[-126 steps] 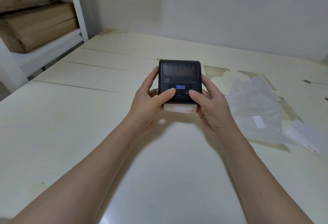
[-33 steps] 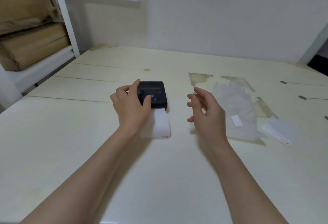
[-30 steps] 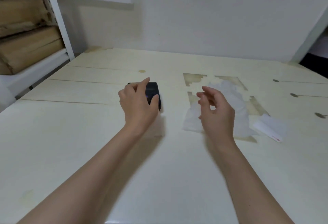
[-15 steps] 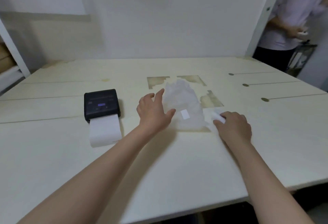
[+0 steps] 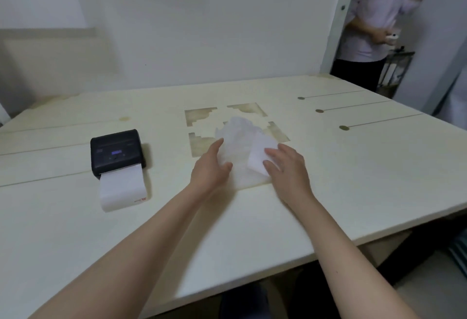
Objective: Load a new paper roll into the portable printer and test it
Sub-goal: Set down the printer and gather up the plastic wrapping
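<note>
The black printer (image 5: 116,153) lies on the surface (image 5: 75,230) at the left, a paper strip (image 5: 122,190) coming out of it, well apart from both hands. The left hand (image 5: 209,169), fingers apart, touches the crumpled plastic wrap (image 5: 237,136). The right hand (image 5: 288,167) fingers press a white paper piece (image 5: 259,155).

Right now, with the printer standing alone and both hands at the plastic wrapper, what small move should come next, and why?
Probably gather the litter: close the left hand on the clear plastic wrapper and lift it together with the white paper slip under the right hand. The printer sits apart with a strip of paper fed out, so the test looks done.
</note>
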Action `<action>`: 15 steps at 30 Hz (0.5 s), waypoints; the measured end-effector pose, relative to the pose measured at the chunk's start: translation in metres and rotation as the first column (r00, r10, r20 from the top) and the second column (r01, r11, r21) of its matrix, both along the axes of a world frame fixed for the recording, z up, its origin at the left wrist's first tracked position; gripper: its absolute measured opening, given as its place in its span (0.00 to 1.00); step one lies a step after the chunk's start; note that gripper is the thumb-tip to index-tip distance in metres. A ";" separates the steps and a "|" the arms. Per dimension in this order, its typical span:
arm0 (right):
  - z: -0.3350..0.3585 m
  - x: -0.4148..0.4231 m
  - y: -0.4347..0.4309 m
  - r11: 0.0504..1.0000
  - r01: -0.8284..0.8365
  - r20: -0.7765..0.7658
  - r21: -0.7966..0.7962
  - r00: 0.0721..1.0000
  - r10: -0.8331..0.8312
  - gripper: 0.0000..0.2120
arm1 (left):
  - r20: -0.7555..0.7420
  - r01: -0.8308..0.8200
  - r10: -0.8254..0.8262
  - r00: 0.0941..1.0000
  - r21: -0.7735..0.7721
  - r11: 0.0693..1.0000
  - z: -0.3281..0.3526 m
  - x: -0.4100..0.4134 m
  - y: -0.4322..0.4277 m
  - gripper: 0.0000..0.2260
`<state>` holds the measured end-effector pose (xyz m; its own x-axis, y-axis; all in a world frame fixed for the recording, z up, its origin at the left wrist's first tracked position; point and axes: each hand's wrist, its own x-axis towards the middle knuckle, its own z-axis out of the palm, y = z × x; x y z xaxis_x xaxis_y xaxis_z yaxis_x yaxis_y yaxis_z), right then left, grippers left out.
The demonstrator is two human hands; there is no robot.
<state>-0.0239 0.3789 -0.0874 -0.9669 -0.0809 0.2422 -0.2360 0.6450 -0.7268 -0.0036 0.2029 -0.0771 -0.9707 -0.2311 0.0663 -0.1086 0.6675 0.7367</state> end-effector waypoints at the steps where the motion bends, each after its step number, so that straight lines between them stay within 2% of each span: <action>1: 0.002 0.002 0.006 0.998 0.066 0.036 0.023 0.997 -0.066 0.25 | -0.019 0.015 -0.015 1.000 0.016 1.000 0.000 0.003 0.002 0.28; 3: 0.007 0.005 0.017 0.989 0.145 0.156 0.026 0.977 -0.147 0.35 | -0.060 0.050 -0.047 0.997 0.048 0.998 0.003 0.010 0.010 0.26; 6: 0.017 0.014 0.032 0.970 0.193 0.294 -0.145 0.945 -0.144 0.43 | -0.129 0.095 -0.080 0.988 0.120 0.988 0.009 0.022 0.029 0.25; 10: 0.028 0.036 0.067 0.915 0.287 0.264 -0.283 0.941 -0.214 0.43 | -0.275 0.183 -0.136 0.952 0.152 0.971 0.021 0.040 0.063 0.21; 15: 0.025 0.073 0.115 0.848 0.426 0.210 -0.315 0.903 -0.376 0.41 | -0.435 0.324 -0.285 0.854 0.016 0.946 0.022 0.063 0.129 0.20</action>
<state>0.0487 0.4941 -0.0622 -0.9216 0.3853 0.0469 0.1052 0.3642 -0.9254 0.0591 0.3323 -0.0555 -0.8771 0.0479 0.4779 0.4230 0.5483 0.7214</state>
